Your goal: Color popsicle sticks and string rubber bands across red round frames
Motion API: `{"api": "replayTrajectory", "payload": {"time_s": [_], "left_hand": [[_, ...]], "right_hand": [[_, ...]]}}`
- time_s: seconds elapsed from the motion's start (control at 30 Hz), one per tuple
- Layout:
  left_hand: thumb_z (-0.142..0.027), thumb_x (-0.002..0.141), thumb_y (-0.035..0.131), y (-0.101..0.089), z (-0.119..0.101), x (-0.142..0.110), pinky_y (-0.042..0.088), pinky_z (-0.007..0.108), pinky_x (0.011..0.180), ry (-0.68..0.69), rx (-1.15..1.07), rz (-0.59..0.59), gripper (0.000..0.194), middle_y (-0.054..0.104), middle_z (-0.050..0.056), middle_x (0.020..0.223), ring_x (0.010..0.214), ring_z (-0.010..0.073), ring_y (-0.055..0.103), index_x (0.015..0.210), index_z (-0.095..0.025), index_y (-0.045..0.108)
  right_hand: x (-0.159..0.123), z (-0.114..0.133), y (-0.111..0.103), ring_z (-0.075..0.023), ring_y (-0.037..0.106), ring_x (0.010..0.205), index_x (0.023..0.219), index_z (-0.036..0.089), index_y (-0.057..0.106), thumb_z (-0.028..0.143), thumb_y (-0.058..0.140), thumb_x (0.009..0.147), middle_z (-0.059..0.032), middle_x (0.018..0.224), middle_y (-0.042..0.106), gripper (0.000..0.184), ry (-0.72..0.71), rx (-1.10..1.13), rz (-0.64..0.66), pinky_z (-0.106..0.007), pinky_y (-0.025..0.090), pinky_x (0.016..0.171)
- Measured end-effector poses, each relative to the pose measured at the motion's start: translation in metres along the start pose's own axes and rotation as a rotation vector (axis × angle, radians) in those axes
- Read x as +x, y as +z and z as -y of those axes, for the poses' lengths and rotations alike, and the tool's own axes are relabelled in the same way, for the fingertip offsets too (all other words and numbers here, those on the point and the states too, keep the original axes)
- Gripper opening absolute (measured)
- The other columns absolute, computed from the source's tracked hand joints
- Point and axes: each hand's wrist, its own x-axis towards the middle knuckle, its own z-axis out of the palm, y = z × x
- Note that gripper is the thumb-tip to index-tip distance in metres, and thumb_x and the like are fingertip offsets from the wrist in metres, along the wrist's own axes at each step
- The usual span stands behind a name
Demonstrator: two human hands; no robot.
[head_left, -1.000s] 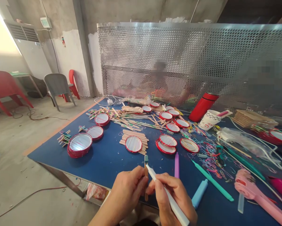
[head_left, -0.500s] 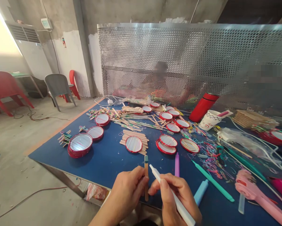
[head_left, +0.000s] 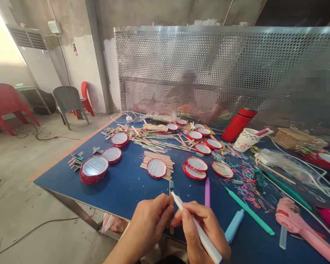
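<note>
Wooden craft stick [head_left: 171,209], teal at its upper end, stands nearly upright over the near edge of the table, in the left hand.

Setting: concrete-walled room. A perforated metal screen [head_left: 209,66] rises along the far side of the table; a blurred figure [head_left: 187,99] shows in it.

Blue-topped work table [head_left: 120,194] fills the lower frame. Far right on it: red flask [head_left: 238,124] beside a paper cup [head_left: 244,140]. Loose craft sticks [head_left: 151,145] lie in a scattered band across the far half. Round red-rimmed frames sit among them, with a stacked pile of frames [head_left: 94,168] at the left and one frame [head_left: 156,168] resting on a bed of sticks. Right of centre: tangle of coloured rubber bands [head_left: 249,194]. Pink plastic tool [head_left: 299,227] lies at the lower right.

Nearest the hands, right of them: purple marker [head_left: 207,192], teal marker [head_left: 250,211], pale blue marker [head_left: 234,226]. None is touching either hand.

Left hand [head_left: 151,220]: narrow pinch, thumb against fingers, closed on the lower part of the stick. Right hand [head_left: 202,229]: pen grip, closed on a white marker [head_left: 207,247], which slants up and left. Its tip sits at the stick's upper part, just below the teal end, apparently touching. Hands are close together, almost meeting behind the stick.
</note>
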Motion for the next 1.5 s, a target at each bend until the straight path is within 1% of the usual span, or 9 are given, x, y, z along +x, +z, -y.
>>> {"api": "replayTrajectory", "payload": {"time_s": [0.3, 0.43, 0.57, 0.67, 0.83, 0.97, 1.1, 1.4, 1.5], "left_hand": [[-0.031, 0.099, 0.036, 0.0, -0.001, 0.001, 0.035, 0.025, 0.059, -0.01, -0.003, 0.007, 0.025, 0.055, -0.003, 0.066, 0.059, 0.0144, 0.052, 0.076, -0.024, 0.038], [-0.03, 0.099, 0.036, 0.0, -0.001, 0.0, 0.035, 0.024, 0.059, -0.002, -0.002, -0.002, 0.024, 0.054, -0.003, 0.066, 0.058, 0.0137, 0.05, 0.076, -0.024, 0.038], [-0.03, 0.098, 0.038, 0.0, -0.002, 0.0, 0.034, 0.024, 0.057, -0.009, -0.006, -0.007, 0.025, 0.056, -0.003, 0.064, 0.056, 0.0133, 0.05, 0.074, -0.024, 0.036], [-0.029, 0.098, 0.039, 0.0, -0.003, 0.0, 0.033, 0.023, 0.056, -0.007, -0.017, -0.011, 0.026, 0.057, -0.003, 0.062, 0.055, 0.0128, 0.051, 0.073, -0.024, 0.034], [-0.027, 0.097, 0.04, 0.0, -0.002, 0.0, 0.033, 0.022, 0.054, 0.026, -0.007, -0.036, 0.026, 0.053, -0.005, 0.061, 0.053, 0.0115, 0.046, 0.072, -0.024, 0.035], [-0.026, 0.097, 0.041, 0.0, -0.001, 0.0, 0.036, 0.022, 0.055, 0.033, -0.007, -0.03, 0.023, 0.054, -0.004, 0.062, 0.055, 0.0123, 0.05, 0.074, -0.024, 0.039], [-0.027, 0.097, 0.04, 0.0, 0.0, 0.0, 0.037, 0.022, 0.055, 0.037, -0.009, -0.029, 0.024, 0.055, -0.004, 0.062, 0.055, 0.0131, 0.053, 0.074, -0.024, 0.039], [-0.028, 0.099, 0.04, 0.001, 0.0, -0.001, 0.036, 0.023, 0.056, 0.026, 0.001, -0.021, 0.025, 0.056, -0.004, 0.063, 0.056, 0.0131, 0.052, 0.075, -0.024, 0.04], [-0.027, 0.099, 0.04, 0.002, 0.001, 0.0, 0.036, 0.023, 0.056, 0.037, -0.003, -0.034, 0.024, 0.054, -0.004, 0.063, 0.055, 0.0126, 0.049, 0.075, -0.024, 0.04]], "right_hand": [[-0.002, 0.002, 0.003, -0.0118, 0.059, 0.053, 0.095, 0.022, 0.066, 0.029, 0.059, 0.1, 0.0039, 0.067, 0.062, 0.011, 0.0, 0.019, -0.009, -0.025, 0.047, 0.052], [-0.003, 0.0, 0.002, -0.0138, 0.062, 0.054, 0.093, 0.021, 0.067, 0.033, 0.062, 0.098, 0.0022, 0.067, 0.066, 0.014, 0.03, -0.001, -0.013, -0.027, 0.047, 0.053], [0.0, 0.003, 0.0, -0.0139, 0.061, 0.054, 0.088, 0.022, 0.066, 0.032, 0.062, 0.098, 0.0045, 0.061, 0.065, 0.015, 0.03, -0.055, -0.088, -0.029, 0.048, 0.061], [0.001, 0.008, 0.001, -0.0124, 0.059, 0.051, 0.086, 0.023, 0.064, 0.032, 0.061, 0.098, 0.0063, 0.057, 0.063, 0.016, 0.05, -0.047, -0.122, -0.027, 0.047, 0.059], [-0.001, 0.007, 0.003, -0.0122, 0.06, 0.053, 0.09, 0.023, 0.064, 0.03, 0.061, 0.099, 0.0055, 0.063, 0.063, 0.012, 0.011, 0.018, -0.058, -0.025, 0.048, 0.055], [-0.003, 0.002, 0.003, -0.011, 0.063, 0.056, 0.096, 0.023, 0.066, 0.033, 0.064, 0.098, 0.0038, 0.073, 0.067, 0.01, 0.008, 0.023, -0.034, -0.024, 0.051, 0.058], [-0.003, -0.001, 0.003, -0.0118, 0.064, 0.057, 0.096, 0.023, 0.067, 0.033, 0.064, 0.097, 0.0017, 0.077, 0.07, 0.01, 0.007, 0.015, -0.036, -0.024, 0.052, 0.056], [-0.003, -0.003, -0.001, -0.0123, 0.063, 0.055, 0.093, 0.023, 0.066, 0.03, 0.062, 0.098, 0.0034, 0.068, 0.066, 0.01, 0.006, 0.002, -0.003, -0.026, 0.05, 0.055], [-0.003, -0.003, -0.002, -0.0138, 0.065, 0.057, 0.095, 0.022, 0.066, 0.033, 0.062, 0.097, 0.0014, 0.071, 0.069, 0.011, 0.015, -0.012, -0.006, -0.027, 0.051, 0.055]]}}
